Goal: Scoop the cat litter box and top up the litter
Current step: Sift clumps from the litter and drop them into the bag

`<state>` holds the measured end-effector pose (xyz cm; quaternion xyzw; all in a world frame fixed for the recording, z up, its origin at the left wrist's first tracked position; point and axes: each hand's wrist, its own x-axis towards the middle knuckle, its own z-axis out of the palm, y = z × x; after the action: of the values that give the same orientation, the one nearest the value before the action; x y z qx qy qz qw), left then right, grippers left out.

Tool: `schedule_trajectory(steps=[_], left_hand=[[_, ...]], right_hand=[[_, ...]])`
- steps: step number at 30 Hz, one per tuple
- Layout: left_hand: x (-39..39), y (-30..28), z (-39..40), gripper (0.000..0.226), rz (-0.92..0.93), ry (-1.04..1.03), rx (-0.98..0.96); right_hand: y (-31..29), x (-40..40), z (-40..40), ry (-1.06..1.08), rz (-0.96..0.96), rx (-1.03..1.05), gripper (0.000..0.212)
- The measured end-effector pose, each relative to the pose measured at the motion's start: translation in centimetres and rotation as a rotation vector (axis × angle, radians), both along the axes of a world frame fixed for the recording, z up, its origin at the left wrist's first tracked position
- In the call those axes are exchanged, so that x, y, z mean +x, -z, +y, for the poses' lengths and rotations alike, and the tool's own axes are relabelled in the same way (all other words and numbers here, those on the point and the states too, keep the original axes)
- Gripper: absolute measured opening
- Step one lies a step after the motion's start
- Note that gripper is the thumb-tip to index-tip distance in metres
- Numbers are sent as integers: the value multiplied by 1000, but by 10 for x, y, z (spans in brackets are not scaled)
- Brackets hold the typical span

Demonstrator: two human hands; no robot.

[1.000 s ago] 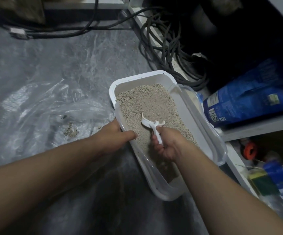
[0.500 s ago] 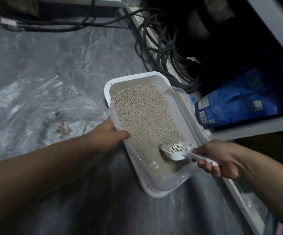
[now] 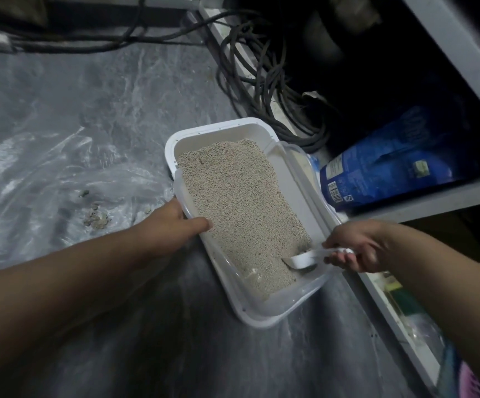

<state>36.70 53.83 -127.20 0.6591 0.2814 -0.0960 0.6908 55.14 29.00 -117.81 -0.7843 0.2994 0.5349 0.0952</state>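
Note:
A white litter box (image 3: 215,128) with a clear rim sits on the grey floor, filled with beige litter (image 3: 238,208). My left hand (image 3: 172,222) grips the box's left rim, thumb over the edge above the litter. My right hand (image 3: 353,245) holds the handle of a white scoop (image 3: 302,259) at the box's near right corner. The scoop's head digs into the litter there. A blue litter bag (image 3: 388,165) lies on its side on a low shelf to the right of the box.
A clear plastic bag (image 3: 60,179) is spread on the floor to the left, with small clumps of litter (image 3: 96,218) on it. Coiled black cables (image 3: 261,90) lie behind the box. A grey shelf frame (image 3: 405,202) runs along the right.
My right hand swung from the box's middle out to its right side. The scoop went from lifted above the litter to dug into the near right corner. My left hand stayed on the rim.

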Motion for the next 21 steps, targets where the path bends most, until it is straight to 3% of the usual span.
schedule_trajectory(steps=[3,12,16,21], left_hand=[[-2,0,2,31,15,4,12],[-1,-2,5,45,31,45,33],[-2,-3,1,30,4,25,20],[-2,-2,0,32,16,6,2]], right_hand=[[2,10,5,-15,4,17,39],[-7,14,-17,-54,40,34,38],[2,2,-20,20,-36,123,35],[4,-12,-21,192,-144,278,33]])
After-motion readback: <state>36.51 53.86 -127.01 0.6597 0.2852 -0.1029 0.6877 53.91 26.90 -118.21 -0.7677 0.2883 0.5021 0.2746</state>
